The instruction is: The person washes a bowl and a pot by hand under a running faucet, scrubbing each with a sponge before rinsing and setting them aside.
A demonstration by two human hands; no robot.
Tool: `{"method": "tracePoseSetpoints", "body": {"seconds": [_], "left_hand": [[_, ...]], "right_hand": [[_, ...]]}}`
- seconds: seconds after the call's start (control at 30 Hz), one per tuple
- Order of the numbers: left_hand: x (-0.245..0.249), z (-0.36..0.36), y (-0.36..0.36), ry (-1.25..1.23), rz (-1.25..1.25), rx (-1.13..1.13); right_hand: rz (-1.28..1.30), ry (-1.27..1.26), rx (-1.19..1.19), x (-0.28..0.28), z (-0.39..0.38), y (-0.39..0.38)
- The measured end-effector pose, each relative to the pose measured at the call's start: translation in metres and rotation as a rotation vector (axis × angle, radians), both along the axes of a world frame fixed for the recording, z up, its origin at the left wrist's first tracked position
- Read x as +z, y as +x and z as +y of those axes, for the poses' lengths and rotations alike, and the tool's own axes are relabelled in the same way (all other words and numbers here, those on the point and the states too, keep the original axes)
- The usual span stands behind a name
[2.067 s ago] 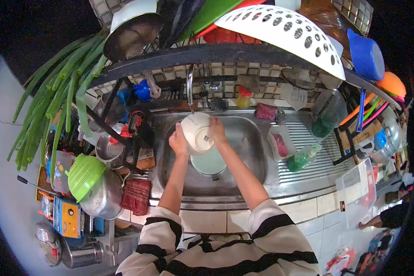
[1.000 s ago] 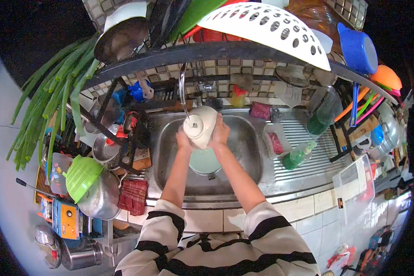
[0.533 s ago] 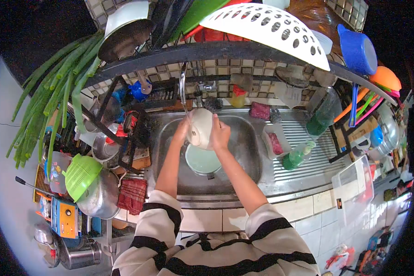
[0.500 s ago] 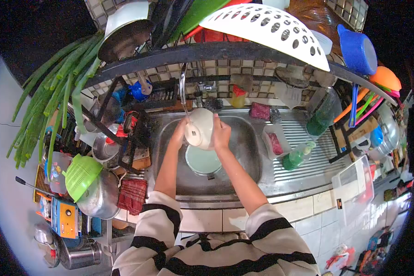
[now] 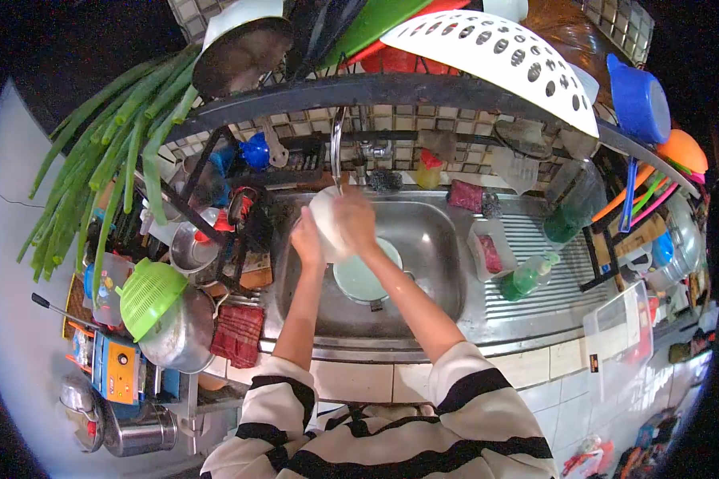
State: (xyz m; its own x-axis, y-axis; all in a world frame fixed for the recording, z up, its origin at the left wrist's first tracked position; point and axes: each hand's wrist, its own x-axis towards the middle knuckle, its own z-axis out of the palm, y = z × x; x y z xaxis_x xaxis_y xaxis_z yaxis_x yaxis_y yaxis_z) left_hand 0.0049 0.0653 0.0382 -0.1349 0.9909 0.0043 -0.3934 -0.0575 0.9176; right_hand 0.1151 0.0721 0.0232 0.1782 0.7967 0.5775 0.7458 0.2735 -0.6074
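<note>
A white bowl [image 5: 324, 219] is held up over the steel sink [image 5: 423, 239], under the curved tap [image 5: 337, 148]. My left hand [image 5: 307, 239] grips its left rim from the side. My right hand [image 5: 355, 219] lies across the bowl's right side; motion smears its fingers, so their grip does not show. Below the hands, a pale green round bowl [image 5: 363, 279] rests in the sink basin, partly covered by the white bowl and my right arm.
Right of the basin, a white container with a pink sponge [image 5: 489, 251] and a green soap bottle [image 5: 529, 275] stand on the ridged drainer. A black rack [image 5: 375, 92] carrying a white colander [image 5: 503, 52] spans above. Leftward are a large pot [image 5: 180, 335] and red cloth [image 5: 237, 335].
My right hand has moved from the bowl's right rim onto its side and is now blurred. The bowl has turned, hiding its foot ring. The whole view has shifted slightly.
</note>
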Motion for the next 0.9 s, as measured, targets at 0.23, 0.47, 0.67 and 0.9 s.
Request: {"method": "tracePoseSetpoints", "body": {"seconds": [0.23, 0.47, 0.67, 0.9], "left_hand": [[-0.007, -0.015, 0.008, 0.162, 0.522, 0.232], [-0.009, -0.015, 0.009, 0.217, 0.604, 0.292], [-0.004, -0.012, -0.001, -0.069, -0.122, 0.067], [-0.043, 0.017, 0.005, -0.12, 0.249, 0.064]], "right_hand": [[0.026, -0.628, -0.051, 0.03, 0.019, 0.011], [-0.144, -0.014, -0.146, 0.025, -0.007, -0.016], [1.179, -0.585, 0.13, -0.017, 0.005, 0.045], [0.714, -0.515, -0.589, -0.013, -0.037, 0.038]]}}
